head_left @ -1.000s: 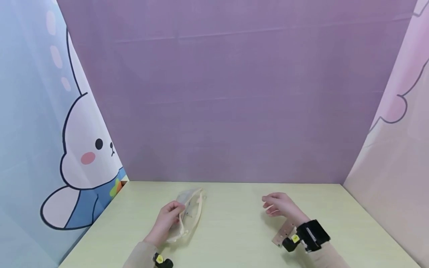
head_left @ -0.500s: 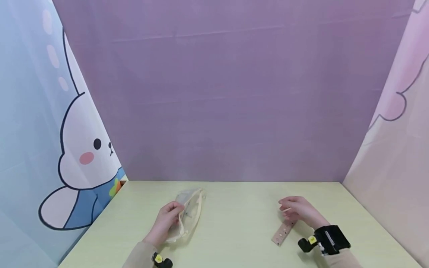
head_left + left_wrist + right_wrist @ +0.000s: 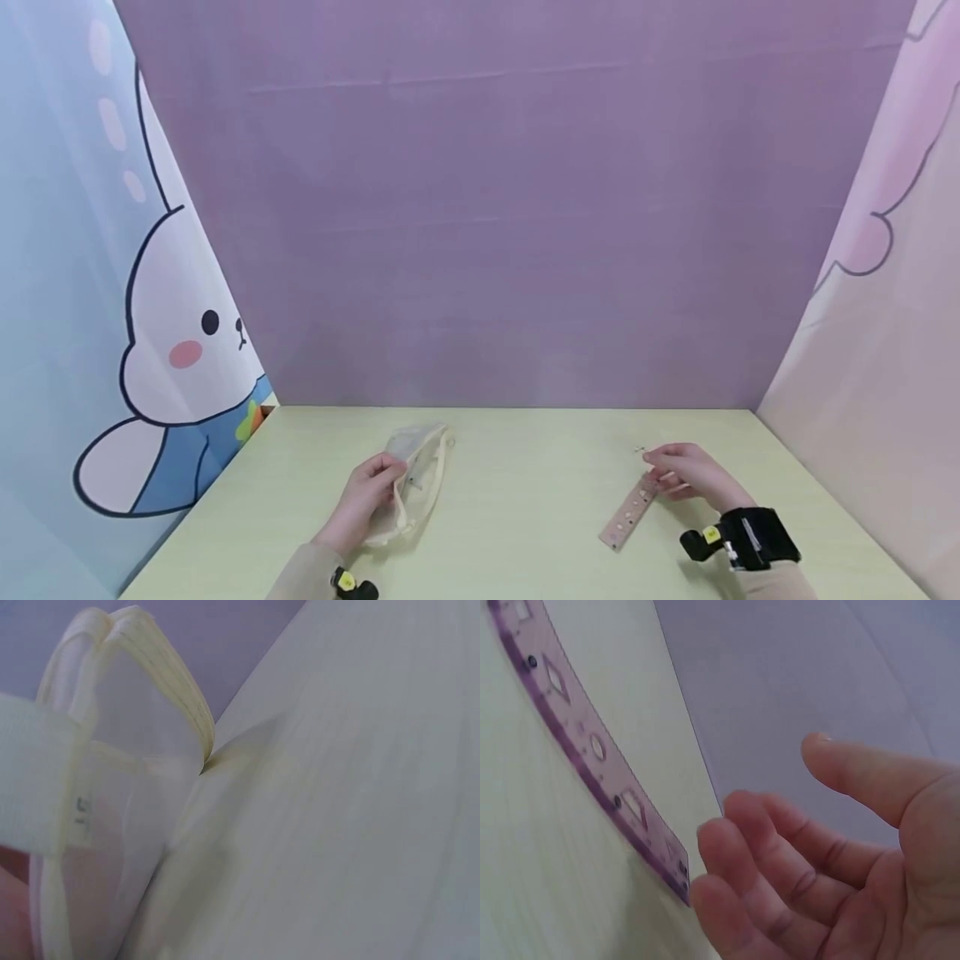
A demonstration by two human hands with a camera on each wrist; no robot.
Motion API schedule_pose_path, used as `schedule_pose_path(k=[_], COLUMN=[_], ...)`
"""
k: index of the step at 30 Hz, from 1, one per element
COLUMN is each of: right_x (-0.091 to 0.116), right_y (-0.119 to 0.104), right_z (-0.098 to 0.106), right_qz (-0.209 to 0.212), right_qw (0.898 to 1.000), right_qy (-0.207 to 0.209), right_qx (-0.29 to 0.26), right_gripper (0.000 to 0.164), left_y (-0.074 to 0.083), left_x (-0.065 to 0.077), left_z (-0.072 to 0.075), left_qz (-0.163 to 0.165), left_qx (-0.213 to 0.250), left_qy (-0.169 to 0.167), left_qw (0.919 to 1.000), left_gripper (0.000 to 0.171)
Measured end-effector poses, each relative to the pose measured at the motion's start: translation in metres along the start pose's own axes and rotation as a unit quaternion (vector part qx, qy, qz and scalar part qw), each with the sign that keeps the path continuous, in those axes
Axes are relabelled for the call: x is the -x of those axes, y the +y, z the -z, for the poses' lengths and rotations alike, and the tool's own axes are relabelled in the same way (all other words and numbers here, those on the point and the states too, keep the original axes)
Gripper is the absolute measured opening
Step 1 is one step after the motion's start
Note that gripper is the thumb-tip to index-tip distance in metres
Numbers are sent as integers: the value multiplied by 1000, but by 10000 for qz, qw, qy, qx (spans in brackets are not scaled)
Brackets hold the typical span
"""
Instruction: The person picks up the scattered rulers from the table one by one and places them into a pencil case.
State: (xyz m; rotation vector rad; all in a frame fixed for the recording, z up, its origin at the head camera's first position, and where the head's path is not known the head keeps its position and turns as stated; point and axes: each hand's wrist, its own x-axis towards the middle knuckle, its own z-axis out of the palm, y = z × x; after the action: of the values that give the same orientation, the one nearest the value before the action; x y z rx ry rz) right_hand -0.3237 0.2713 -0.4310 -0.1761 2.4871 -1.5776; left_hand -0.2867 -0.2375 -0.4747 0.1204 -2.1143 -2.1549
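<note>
In the head view my left hand pinches the edge of a translucent pouch with cream trim, its mouth spread apart. The left wrist view shows the pouch standing over the table, a white tag on its side; most of the hand is hidden there. My right hand is beside the far end of a pink see-through ruler. In the right wrist view the right hand has loosely bent fingers and its thumb apart, fingertips close to the ruler, which has cut-out shapes.
A tiny pale thing lies just beyond my right fingertips. The pale table ends at a purple backdrop. Printed curtains flank it on the left, with pink and white ones on the right.
My right hand has moved right, uncovering more of the ruler and the tiny pale thing. The left hand keeps its grip on the pouch. The head view has shifted slightly.
</note>
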Motion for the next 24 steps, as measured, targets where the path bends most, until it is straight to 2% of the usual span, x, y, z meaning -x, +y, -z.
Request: schedule_pose_path(k=[5,12,15,21,24], right_x=[2,1,0,-1,-1], right_y=[2,10,14,22,22], right_z=[6,11,12,7,3], right_qz=[-149,-322,-320,-162,-220], right_qw=[9996,9987,9989,9981,9982], right_qy=[186,207,45,-565,-529], right_qx=[120,345,349,171,190], right_gripper=[53,55,51,35,33], left_y=[-2,-4,-4,-3,-3], left_x=[0,-1,-2,-1,-1], left_z=[2,2,3,2,2], left_qz=[20,22,28,21,13], left_qx=[13,15,10,-60,-91], left_qy=[-28,-43,-40,-36,-33], left_qw=[10000,10000,10000,10000,10000], left_gripper=[17,16,16,17,17])
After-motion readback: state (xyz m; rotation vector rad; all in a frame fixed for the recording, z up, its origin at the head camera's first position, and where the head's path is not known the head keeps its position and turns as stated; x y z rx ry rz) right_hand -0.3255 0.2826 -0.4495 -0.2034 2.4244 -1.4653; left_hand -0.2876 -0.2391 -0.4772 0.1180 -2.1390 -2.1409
